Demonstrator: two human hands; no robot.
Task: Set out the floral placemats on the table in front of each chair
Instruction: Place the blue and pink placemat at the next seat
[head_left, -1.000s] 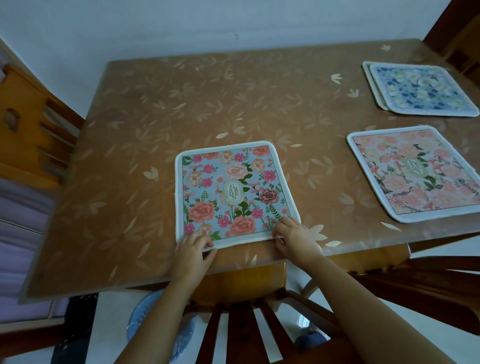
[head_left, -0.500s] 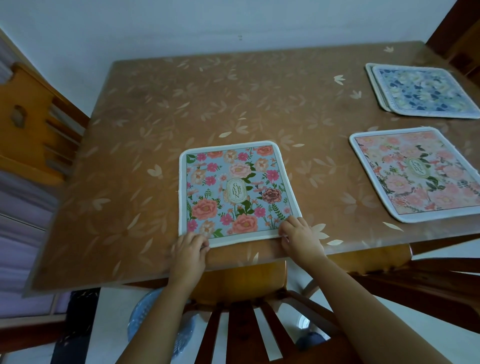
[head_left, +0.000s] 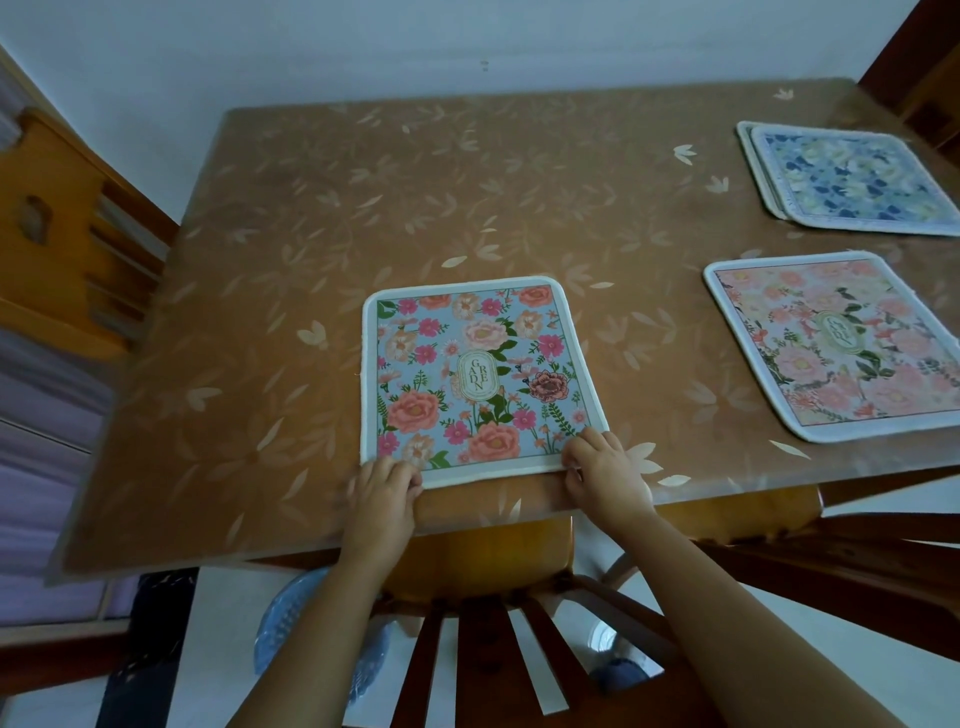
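Observation:
A blue floral placemat (head_left: 475, 374) with pink and coral roses lies flat on the brown table (head_left: 270, 291), near the front edge above a wooden chair (head_left: 483, 623). My left hand (head_left: 382, 491) pinches its near left corner. My right hand (head_left: 605, 467) grips its near right corner. A pink floral placemat (head_left: 836, 343) lies flat at the right. Behind it, at the far right, rests a small stack of placemats (head_left: 852, 182) with a blue and white one on top.
A light wooden chair (head_left: 62, 239) stands at the table's left end. Dark wooden chairs sit at the right front (head_left: 857, 561) and far right corner (head_left: 924, 67). A blue plastic basket (head_left: 291, 639) is on the floor under the table.
The placemat has been pulled slightly toward the table's front edge, with both hands staying on its near corners.

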